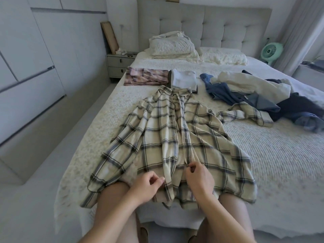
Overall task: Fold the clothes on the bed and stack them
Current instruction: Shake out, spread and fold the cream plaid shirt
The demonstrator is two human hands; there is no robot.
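Observation:
A cream plaid shirt [168, 137] lies front up along the bed [271, 155], collar toward the headboard, its hem hanging over the near edge. One sleeve stretches out to the right. My left hand [149, 186] pinches the left front edge near the hem. My right hand [198, 178] pinches the right front edge beside the button strip. Behind the collar lie a folded pink-patterned garment [145, 77] and a folded white garment [184, 78] on a dark one.
A loose heap of blue, navy and cream clothes [254, 92] lies at the right of the bed. Pillows [173, 45] sit by the headboard. A nightstand [119, 64] stands at the left, a green fan [271, 51] at the right. White wardrobes line the left wall.

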